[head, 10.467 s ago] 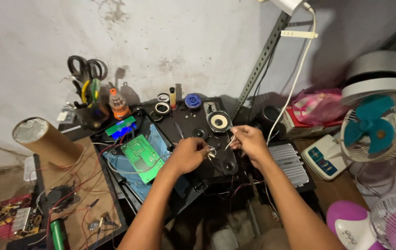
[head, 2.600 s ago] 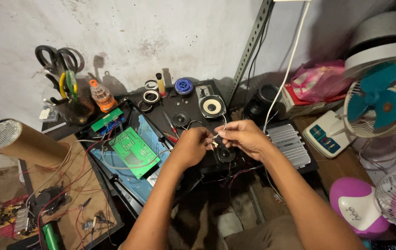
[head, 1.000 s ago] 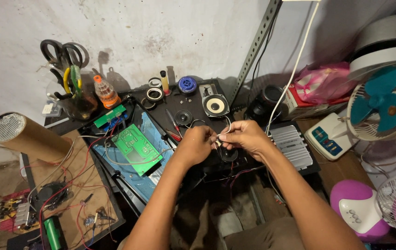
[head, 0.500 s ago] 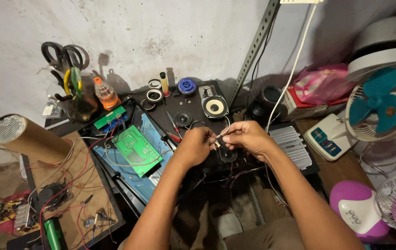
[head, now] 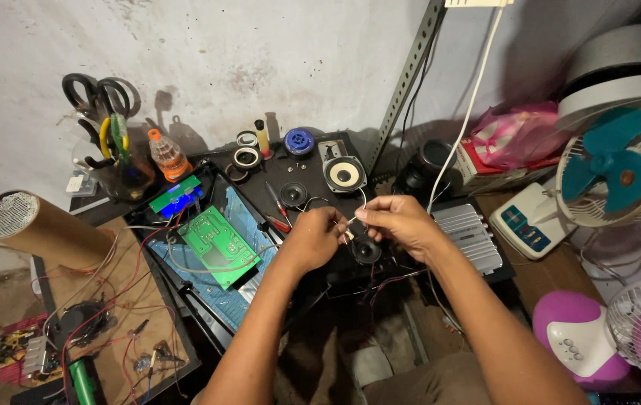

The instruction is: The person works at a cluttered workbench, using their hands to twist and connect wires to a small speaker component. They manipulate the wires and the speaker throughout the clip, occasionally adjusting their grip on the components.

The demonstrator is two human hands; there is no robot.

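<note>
Just beside the green circuit board (head: 219, 245), on its right, both hands meet over the dark table (head: 301, 161). Left hand (head: 313, 240): fingers curled, pinched on the end of a thin wire (head: 350, 222). Right hand (head: 399, 223): thumb and forefinger pinched on the same wire, from the other side. What sits at the join is too small to make out; possibly a bare lead or small clip. Wire loops upward from the fingers, then is lost among the clutter.

Small black speaker (head: 366, 250) lies right of the board, directly below the hands, partly hidden by them. A second small speaker (head: 293, 194) sits up-right of the board; a larger grey-coned speaker (head: 343, 174) is further right of that. Blue round part (head: 298, 140) stands beyond the board toward the wall. Orange-capped bottle (head: 167, 155) and holder with scissors (head: 99, 97) are up-left of the board. Cardboard tube (head: 39, 229) lies well left of the board. Ribbed metal heat sink (head: 470, 240) is far right of the board, its near edge covered by the right forearm. Teal-bladed fan (head: 620, 161) is farthest right, cut off by the frame edge.
</note>
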